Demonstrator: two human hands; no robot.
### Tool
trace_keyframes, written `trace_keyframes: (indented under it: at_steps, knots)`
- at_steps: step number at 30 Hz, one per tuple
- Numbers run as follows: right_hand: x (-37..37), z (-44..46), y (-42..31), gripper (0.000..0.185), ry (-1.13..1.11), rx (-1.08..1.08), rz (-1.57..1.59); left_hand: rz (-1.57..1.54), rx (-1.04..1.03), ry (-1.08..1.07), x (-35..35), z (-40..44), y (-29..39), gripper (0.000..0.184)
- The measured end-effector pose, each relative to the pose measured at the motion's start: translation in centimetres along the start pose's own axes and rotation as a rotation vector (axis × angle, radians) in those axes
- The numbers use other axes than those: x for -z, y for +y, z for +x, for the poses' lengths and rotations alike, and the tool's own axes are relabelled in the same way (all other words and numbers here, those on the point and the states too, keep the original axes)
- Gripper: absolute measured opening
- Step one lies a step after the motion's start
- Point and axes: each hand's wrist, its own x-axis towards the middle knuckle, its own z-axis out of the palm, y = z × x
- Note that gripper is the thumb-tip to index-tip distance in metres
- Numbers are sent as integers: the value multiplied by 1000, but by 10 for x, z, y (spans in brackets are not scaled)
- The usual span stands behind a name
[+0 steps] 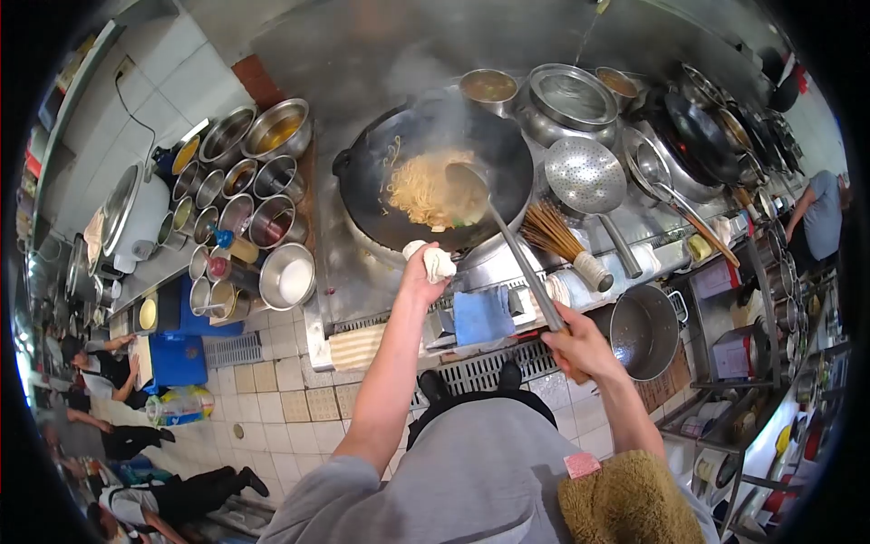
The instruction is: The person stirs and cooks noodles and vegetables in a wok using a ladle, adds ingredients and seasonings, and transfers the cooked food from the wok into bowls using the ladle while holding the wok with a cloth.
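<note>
A large black wok (367,186) sits on the stove, with steam rising from it. Noodles (419,186) lie in its middle. My left hand (426,276) is closed on a white cloth (439,263) at the wok's near rim; the rim under the cloth is hidden. My right hand (580,340) is wrapped round the handle of a long metal ladle (521,254). The ladle's bowl rests on or just over the right part of the noodles. A bamboo brush (555,234) and a perforated strainer (585,175) lie right of the wok.
Metal bowls of ingredients (287,274) stand to the left. Pots of liquid (489,88) line the back. A deep pot (643,334) is at the right front, below a blue cloth's (483,316) level. Several people are at the lower left, another person (818,218) at the right.
</note>
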Motion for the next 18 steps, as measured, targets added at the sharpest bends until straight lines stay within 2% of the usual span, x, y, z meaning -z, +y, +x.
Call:
trace_keyframes:
  at_steps: [1,3,6,7,8,10,12,13,14,18]
  knots:
    - [3,-18,-7,64,-66,-49,51,-52,-7,-30,12,13,-3,12]
    - [5,-49,-18,64,-52,-69,-171,-74,-32,-73,34,31,-9,13]
    - [28,-84,-41,64,-84,-53,-422,-92,-31,9,2,-32,-23,15]
    - [33,-90,-45,64,-98,-51,-483,-74,-28,-21,10,-41,-33,18]
    - [35,-90,-50,64,-107,-48,-529,-107,-29,54,-8,-72,-38,18]
    - [35,-84,-60,65,-127,-60,-614,-80,-76,108,-12,-74,-42,18]
    - [30,-56,-57,64,-125,46,-696,-3,-61,11,-2,-41,-33,17]
    - [27,-38,-51,63,-97,137,-768,5,-58,-175,19,-14,-29,17]
    - [23,-21,-44,62,-67,234,-839,-12,-69,-139,19,-16,-32,16]
    - [11,21,-22,57,65,329,-950,-32,-139,-76,30,-56,-69,13]
